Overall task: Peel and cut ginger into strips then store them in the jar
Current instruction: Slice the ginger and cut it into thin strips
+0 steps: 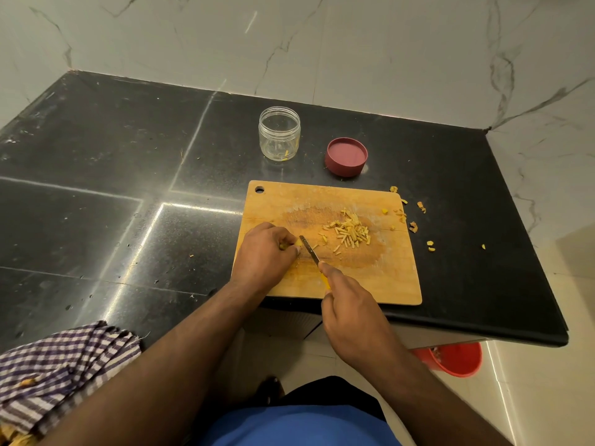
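head view, cutting stage: left hand (pixel 267 249) curls its fingers over a small yellow peeled piece of ginger (pixel 297 243), pinning it to the pale rectangular wooden cutting board (pixel 363 284); only a sliver of the piece shows past the fingertips. right hand (pixel 349 305) wraps around the yellow handle of a small narrow-bladed knife (pixel 309 250), forefinger extended toward the blade, whose edge sits just beside the left fingertips at the exposed end of the ginger. beyond and to the right of the blade lies a loose heap of thin yellow ginger strips (pixel 349 233). well beyond both hands stands a clear round plastic jar (pixel 279 133), open and holding only a strip or two, with its dark red round lid (pixel 346 156) upturned beside it. ginger peel scraps (pixel 413 225) lie scattered past the board's far right edge. for a clean step, judged from this position: keep the left fingertips tucked back as the piece is short, advance the blade in thin even slices, and let each strip fall toward the heap. the short stub likely rolls, so firm downward pressure matters.
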Demonstrator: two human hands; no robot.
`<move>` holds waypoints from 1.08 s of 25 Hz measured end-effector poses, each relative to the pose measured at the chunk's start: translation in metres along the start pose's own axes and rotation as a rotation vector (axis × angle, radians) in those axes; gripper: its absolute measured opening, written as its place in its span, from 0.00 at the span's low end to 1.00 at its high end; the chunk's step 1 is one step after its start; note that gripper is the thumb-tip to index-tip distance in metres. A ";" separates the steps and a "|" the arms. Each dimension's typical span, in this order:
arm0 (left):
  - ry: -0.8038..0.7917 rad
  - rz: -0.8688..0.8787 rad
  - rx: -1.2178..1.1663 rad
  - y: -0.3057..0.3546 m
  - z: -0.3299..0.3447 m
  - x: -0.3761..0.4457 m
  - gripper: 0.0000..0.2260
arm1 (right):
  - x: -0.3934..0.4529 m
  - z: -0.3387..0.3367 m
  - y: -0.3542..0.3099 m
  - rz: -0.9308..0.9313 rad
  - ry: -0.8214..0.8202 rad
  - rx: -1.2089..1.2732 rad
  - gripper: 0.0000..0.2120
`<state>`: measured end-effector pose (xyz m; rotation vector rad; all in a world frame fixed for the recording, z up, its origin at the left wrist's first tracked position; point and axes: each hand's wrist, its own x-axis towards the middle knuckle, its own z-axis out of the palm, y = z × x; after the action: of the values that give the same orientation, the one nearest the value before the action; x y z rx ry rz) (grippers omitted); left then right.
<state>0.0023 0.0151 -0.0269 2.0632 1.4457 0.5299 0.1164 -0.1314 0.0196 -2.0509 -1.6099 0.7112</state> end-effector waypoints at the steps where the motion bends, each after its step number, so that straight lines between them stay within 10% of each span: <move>1: 0.000 0.002 0.002 0.000 0.000 0.000 0.10 | 0.001 0.001 0.000 -0.001 -0.002 -0.009 0.24; 27: -0.014 0.002 0.014 -0.002 0.000 -0.002 0.12 | -0.014 -0.005 -0.002 0.001 0.043 -0.054 0.24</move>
<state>0.0004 0.0137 -0.0280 2.0754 1.4437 0.5063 0.1153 -0.1445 0.0260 -2.0912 -1.6207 0.6259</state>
